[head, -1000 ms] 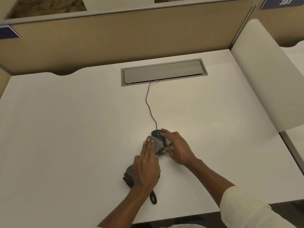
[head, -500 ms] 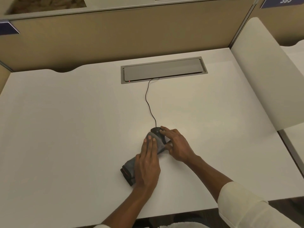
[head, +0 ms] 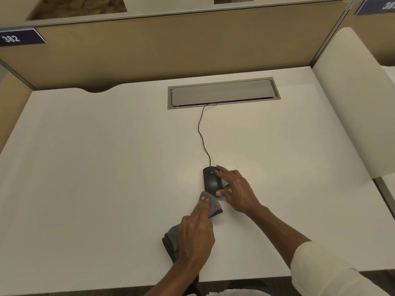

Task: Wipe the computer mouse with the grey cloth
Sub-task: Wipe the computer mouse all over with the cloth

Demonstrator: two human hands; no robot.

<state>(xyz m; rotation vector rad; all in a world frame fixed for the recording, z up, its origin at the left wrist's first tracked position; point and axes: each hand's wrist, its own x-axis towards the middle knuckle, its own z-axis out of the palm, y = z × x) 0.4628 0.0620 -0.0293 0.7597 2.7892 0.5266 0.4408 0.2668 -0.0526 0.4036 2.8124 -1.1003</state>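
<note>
A black wired computer mouse [head: 211, 180] lies on the white desk [head: 106, 167], right of centre. My right hand [head: 236, 190] grips it from the right side, fingers on its front and thumb at its rear. The grey cloth [head: 211, 205] lies flat just behind the mouse, touching its rear edge, with a folded dark end [head: 170, 242] toward me. My left hand [head: 195, 233] presses flat on the cloth, fingertips near the mouse. The mouse top is uncovered.
The mouse cable [head: 202, 135] runs back to a grey cable hatch [head: 223, 92] set in the desk. Beige partition walls [head: 171, 45] close the back and left. A white side panel [head: 346, 103] stands at the right. The desk's front edge is near my arms.
My left hand has pulled the cloth back toward me off the mouse, which was partly covered before. My right hand still holds the mouse in place.
</note>
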